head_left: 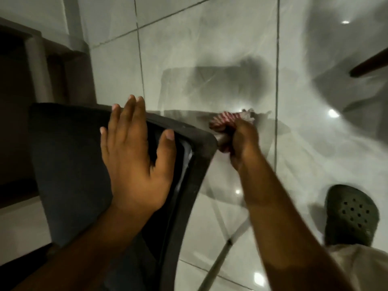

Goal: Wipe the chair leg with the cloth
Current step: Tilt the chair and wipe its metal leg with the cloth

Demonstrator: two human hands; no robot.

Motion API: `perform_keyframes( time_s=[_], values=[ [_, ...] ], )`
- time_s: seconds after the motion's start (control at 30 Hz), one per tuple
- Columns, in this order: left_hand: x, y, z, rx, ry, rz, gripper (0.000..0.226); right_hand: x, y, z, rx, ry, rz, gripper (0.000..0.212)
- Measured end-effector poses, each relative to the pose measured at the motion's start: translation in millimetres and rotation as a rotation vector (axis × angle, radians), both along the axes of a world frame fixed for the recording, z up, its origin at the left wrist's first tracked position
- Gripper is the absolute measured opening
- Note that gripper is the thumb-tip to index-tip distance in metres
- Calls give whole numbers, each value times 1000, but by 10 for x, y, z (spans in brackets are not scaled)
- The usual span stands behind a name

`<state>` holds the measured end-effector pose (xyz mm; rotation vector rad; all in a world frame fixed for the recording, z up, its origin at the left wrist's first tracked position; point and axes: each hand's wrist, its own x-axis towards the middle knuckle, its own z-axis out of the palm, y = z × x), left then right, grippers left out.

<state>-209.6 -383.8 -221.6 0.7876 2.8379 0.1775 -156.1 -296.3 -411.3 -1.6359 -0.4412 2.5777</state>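
Observation:
A dark plastic chair (69,164) fills the lower left, seen from above. My left hand (134,156) lies flat on its seat near the rim, fingers spread. Just past the chair's right corner, my right hand (241,143) is closed around a red-and-white striped cloth (224,119). The cloth is wrapped on the top of a chair leg (223,139), of which only a short brownish stub shows beside the fist. The rest of that leg is hidden under the hand and cloth.
Glossy grey floor tiles (210,59) spread all around. A brown piece of furniture (39,66) stands at the left. My foot in a dark green clog (350,215) is at the lower right. A dark wooden leg tip (369,66) pokes in from the right edge.

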Motion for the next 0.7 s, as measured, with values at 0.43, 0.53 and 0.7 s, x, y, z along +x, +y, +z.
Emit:
perform_keyframes(
  time_s=[0.43,0.53,0.7],
  values=[
    [-46,-30,-63,26,10,-13,70,76,113,-975,-92,-32,-162,17],
    [-38,-25,-40,33,-4,-9,69,-14,40,-276,-17,16,-93,20],
    [-6,9,12,-8,-14,-12,72,43,-207,803,-107,88,-142,45]
  ],
)
